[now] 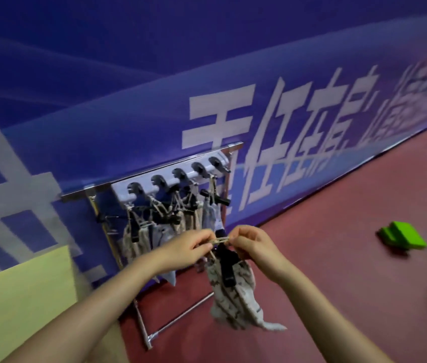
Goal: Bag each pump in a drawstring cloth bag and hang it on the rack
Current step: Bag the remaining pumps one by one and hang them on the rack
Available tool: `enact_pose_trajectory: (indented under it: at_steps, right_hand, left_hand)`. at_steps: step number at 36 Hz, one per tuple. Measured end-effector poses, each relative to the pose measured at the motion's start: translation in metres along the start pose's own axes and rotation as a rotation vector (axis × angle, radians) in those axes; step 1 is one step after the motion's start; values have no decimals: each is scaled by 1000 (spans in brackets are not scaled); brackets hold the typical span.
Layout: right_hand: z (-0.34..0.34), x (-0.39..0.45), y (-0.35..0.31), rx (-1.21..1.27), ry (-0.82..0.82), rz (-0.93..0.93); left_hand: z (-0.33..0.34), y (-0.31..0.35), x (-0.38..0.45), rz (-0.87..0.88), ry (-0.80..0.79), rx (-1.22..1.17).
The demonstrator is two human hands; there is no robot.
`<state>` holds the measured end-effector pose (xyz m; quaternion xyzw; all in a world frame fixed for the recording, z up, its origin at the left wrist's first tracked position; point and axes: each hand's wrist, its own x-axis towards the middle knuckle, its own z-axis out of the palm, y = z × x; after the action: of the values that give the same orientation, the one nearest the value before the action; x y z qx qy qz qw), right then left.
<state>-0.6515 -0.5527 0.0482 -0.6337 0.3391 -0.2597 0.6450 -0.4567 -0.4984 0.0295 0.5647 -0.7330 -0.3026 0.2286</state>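
Observation:
A patterned cloth bag (236, 292) hangs in the air in front of the rack, with a black pump (226, 263) sticking out of its mouth. My left hand (189, 247) and my right hand (253, 244) each pinch an end of the bag's tan drawstring (221, 240), stretched taut between them. Behind stands the metal rack (154, 174) with a pale hook strip holding several black hooks (158, 180). Several bagged pumps (139, 231) hang from those hooks by their cords. The rightmost hook (216, 162) looks bare.
A blue banner wall (259, 113) with white lettering runs behind the rack. A yellow-green panel (18, 297) fills the lower left. Green blocks (403, 235) lie on the red floor (338, 258) to the right. A blurred dark shape sits at the far right edge.

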Motion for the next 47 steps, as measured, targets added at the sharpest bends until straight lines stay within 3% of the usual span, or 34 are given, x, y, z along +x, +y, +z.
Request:
enact_pose_trajectory:
  at_steps: [7,14,27,35,42,47]
  right_hand:
    - [-63,12,9,130,29,37]
    - [-112,60,16,227,165,30]
    - [-174,198,19,117,208,129]
    - [-195,262,27,25,132,116]
    - [-201,314,46,34,-57,131]
    - [-200,351,55,-7,-180,173]
  left_hand:
    - [22,22,73,22,-57,174]
    - [16,7,149,67,2,78]
    - [-23,-53,276,-103,21,29]
    - [-27,-83,319,-215,60,94]
    - [-27,-117,333,-369,90,147]
    - [-30,-125,335,-516,212,173]
